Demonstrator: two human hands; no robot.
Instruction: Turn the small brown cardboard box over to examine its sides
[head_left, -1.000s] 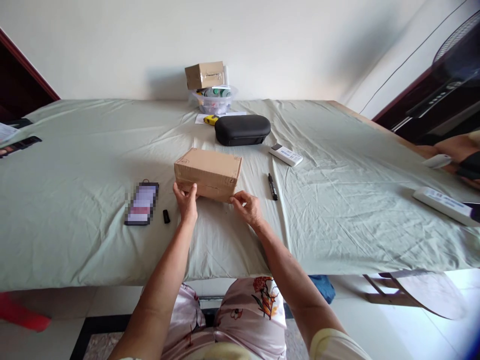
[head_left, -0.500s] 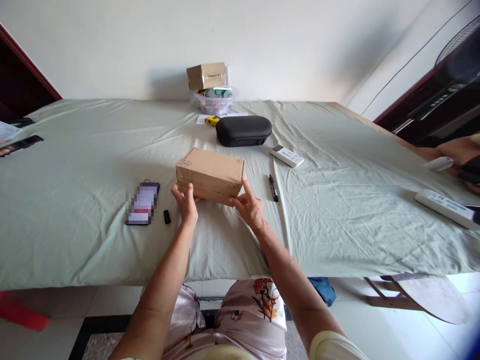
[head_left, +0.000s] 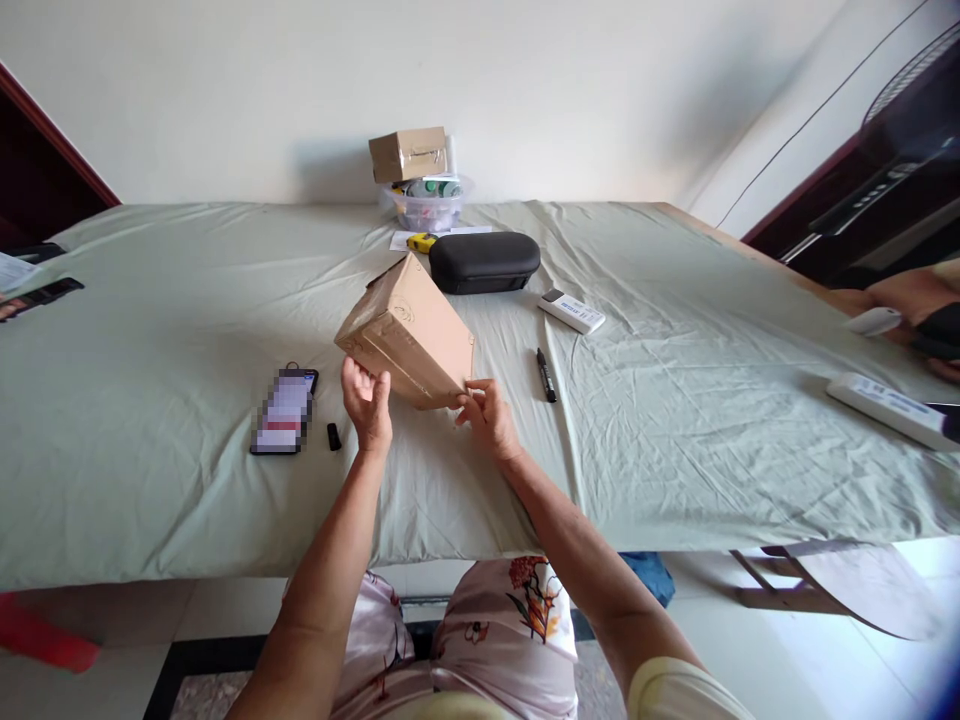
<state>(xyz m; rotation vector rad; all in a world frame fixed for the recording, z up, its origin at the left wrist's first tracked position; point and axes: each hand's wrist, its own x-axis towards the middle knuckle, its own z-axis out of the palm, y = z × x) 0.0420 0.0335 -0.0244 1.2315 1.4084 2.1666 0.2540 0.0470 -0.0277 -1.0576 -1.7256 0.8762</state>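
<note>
A brown cardboard box (head_left: 424, 335) is tipped up at an angle over the cloth, with its left end raised. My left hand (head_left: 367, 405) supports that raised end from below, fingers against the lower edge and thumb apart. At the box's near right corner, my right hand (head_left: 487, 415) grips the edge between thumb and fingers. A phone with a blurred screen (head_left: 285, 412) lies left of my left hand, and a small black cap (head_left: 334, 436) is between them. Right of the box rests a black marker (head_left: 546, 375).
Behind the box are a black hard case (head_left: 484, 262), a yellow tape measure (head_left: 421, 243) and a plastic basin (head_left: 427, 210) with a small carton (head_left: 407, 154) on top. A white device (head_left: 571, 311) lies right of the case. Other people's hands show at both sides.
The box has gone from lying nearly level to tilted, its left end lifted and turned. My left hand has shifted beneath that end; my right hand stays at the right corner.
</note>
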